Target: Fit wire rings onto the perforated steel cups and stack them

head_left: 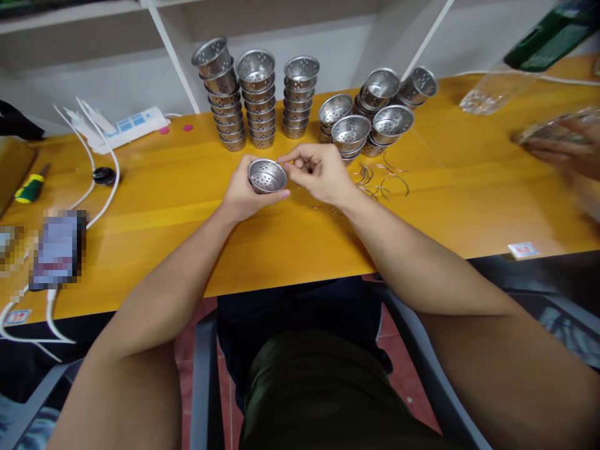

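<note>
Left hand (241, 195) curled round a perforated metal cup (267, 178), mouth up. Right hand (324, 170): thumb and forefinger narrowed at the cup's rim, 2 o'clock side; cannot tell if anything sits in the pinch. Good practice, I'd judge: left grip firm but clear of the rim, right fingertips alone doing the fine work. Inside the cup, only its holed floor shows. Loose wires (364, 175) at 3 o'clock on the bench (290, 256). Nested cup stacks (260, 106) at 11, 12 and 1; shorter cup cluster (350, 132), mouths visible, at 2.
</note>
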Demonstrator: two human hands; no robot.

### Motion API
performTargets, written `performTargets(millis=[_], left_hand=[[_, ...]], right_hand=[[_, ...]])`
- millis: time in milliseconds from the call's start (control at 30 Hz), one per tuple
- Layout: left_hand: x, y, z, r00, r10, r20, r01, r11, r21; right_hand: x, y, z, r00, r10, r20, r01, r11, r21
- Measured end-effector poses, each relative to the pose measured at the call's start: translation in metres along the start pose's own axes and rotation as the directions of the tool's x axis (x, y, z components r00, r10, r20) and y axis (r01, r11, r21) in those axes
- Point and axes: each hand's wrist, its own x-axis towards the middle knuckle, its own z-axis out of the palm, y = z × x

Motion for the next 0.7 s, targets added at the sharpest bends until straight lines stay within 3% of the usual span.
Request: performTargets(millis=[333,567,700], left_hand=[[-0.002,-0.003,0.011,0.999,0.027,0.037,-0.025,0.998,-0.064],[-0.003,0.003,0.010,1.000,-0.002,0.024,0.002,1.000,-0.015],[-0.003,0.001,0.014,0.999,0.036,-0.011,-0.036,0.999,0.000]], right_hand=[[0.002,0.003,0.008,0.995,0.015,-0.100,-0.022,0.998,-0.066],[0.001,0.003,0.012,0.990,0.044,-0.133,-0.057,0.994,-0.092],[0.007,0.017,0.021,0.980,-0.030,-0.199,0.025,0.999,-0.031]])
